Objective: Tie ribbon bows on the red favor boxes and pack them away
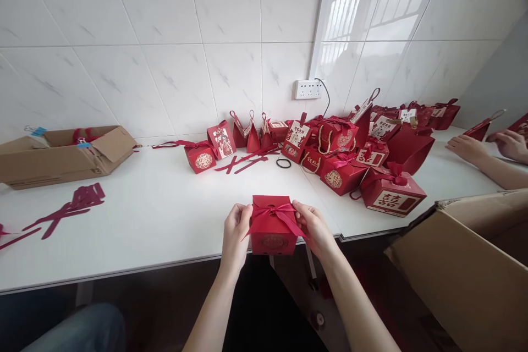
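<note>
Red gift box point(273, 243) with a ribbon bow point(273, 211), held between a left hand point(237, 231) and a right hand point(312, 225)

The gift box stands upright at the near edge of a white counter point(165, 220), its lower part overlapping that edge; whether it rests there or is lifted cannot be told. A gold round emblem decorates its front, and the bow sits across the top.

The fingers of both hands are bent and gripping the box, one set at each side near its upper part. The box lies directly between them, touching both. Whether they also pinch the ribbon is unclear, but its two loose tails slant down and outward beside the fingers.

Beyond the box, a black ring point(283, 163) lies on the counter. Further back, by the tiled wall point(231, 5), are small pointed red boxes point(253, 138) with loops on top. To the right is a crowded cluster of red gift boxes point(344, 176), and to the left are loose dark red ribbon strips point(84, 198) near an open cardboard box point(53, 166).

At the far right, another person's hands point(468, 148) are beside more red packaging point(480, 131), above a large brown carton point(457, 264). A white power socket point(308, 89) is on the wall.
</note>
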A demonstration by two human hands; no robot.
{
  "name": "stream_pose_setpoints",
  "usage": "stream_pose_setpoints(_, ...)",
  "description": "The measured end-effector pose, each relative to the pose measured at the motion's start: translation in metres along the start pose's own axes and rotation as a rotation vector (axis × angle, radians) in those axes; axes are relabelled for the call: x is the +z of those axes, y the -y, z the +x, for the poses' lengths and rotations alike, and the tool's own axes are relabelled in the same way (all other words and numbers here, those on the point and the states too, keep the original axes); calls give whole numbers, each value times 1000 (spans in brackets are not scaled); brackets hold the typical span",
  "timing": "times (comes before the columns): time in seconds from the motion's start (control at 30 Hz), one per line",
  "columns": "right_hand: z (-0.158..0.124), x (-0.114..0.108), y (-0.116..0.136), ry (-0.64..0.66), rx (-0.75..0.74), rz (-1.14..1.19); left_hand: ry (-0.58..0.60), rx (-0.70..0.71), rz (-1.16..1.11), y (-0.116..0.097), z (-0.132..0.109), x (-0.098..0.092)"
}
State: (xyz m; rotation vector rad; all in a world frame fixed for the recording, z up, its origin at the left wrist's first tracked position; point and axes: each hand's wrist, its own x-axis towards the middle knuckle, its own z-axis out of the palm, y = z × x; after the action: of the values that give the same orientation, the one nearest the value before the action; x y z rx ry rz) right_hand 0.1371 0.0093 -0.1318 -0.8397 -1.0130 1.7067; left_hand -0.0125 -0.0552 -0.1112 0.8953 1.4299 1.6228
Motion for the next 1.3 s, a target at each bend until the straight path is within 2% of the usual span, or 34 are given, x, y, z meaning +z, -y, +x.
stream_pose_setpoints(0.1, -4, -7, -4, 84, -46, 20, 26, -74, -4, -6, 1, -2)
stream_pose_setpoints(0.2, -10, -15, -7, 163, -145, 15, 25, -67, -7, -7, 0, -4)
stream_pose_setpoints(0.27, -16, -19, -7, 193, -191, -106, 69, -39, 4, -7, -1, -5)
stream_pose_setpoints(0.43, -32, -19, 3, 276, -301, -570, 284, -45, -40, -8, -7, -7)
stream_pose_setpoints(0.6, -40, -14, 9, 257, -379, -827, 325, -10, -66, -4, -10, -6)
stream_pose_setpoints(0.93, -38, -14, 4, 279, -340, -742, 251, 55, -75, 2, -11, 1)
stream_pose_setpoints(1.1, -38, -12, 4, 285, -321, -714, 301, 64, -52, 5, -10, -2)
stream_pose_setpoints(1.3, -39, -14, 1, 300, -311, -682, 274, 105, -48, 7, -12, -1)
